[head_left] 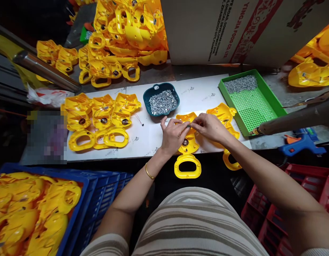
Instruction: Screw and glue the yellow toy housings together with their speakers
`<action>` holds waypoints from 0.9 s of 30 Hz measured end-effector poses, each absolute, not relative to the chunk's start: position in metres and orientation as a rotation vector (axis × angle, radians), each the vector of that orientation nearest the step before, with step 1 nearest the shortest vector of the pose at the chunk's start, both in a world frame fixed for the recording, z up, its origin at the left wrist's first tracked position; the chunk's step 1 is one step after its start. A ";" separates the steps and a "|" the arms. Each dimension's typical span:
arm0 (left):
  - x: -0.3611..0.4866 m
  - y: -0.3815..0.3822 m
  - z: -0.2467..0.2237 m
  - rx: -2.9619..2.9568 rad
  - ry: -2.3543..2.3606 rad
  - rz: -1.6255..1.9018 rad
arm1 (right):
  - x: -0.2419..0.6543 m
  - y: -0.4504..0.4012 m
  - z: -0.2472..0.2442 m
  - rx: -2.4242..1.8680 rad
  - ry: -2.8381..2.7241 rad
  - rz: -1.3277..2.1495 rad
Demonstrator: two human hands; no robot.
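Observation:
My left hand [173,136] and my right hand [210,126] meet over a yellow plastic shell [191,144] with a loop handle [187,176] that hangs past the table's front edge. Both hands are closed, fingertips pinching a small dark part [189,125] whose kind is too small to tell. A round metal speaker [185,142] sits inside this shell. Partly behind my right forearm lies another yellow shell [220,111]. Just beyond my left hand stands a dark green tub [146,104] of small silvery screws [164,102].
Several wired yellow shells [102,117] lie at left. A green basket [273,112] with metal pieces [240,84], a dark pole [295,115] and a blue glue gun [300,144] are at right. Behind stand a carton [196,32] and piled shells [143,35]. Crates [100,199] flank me below.

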State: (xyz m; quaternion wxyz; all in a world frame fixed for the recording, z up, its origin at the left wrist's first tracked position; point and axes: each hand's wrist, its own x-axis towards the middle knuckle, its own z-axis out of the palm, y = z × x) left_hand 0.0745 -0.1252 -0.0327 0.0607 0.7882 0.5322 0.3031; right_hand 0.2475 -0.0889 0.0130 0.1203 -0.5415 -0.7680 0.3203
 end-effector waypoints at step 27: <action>0.078 -0.117 -0.009 2.446 1.729 0.420 | 0.249 -0.108 0.027 -1.722 -2.565 0.532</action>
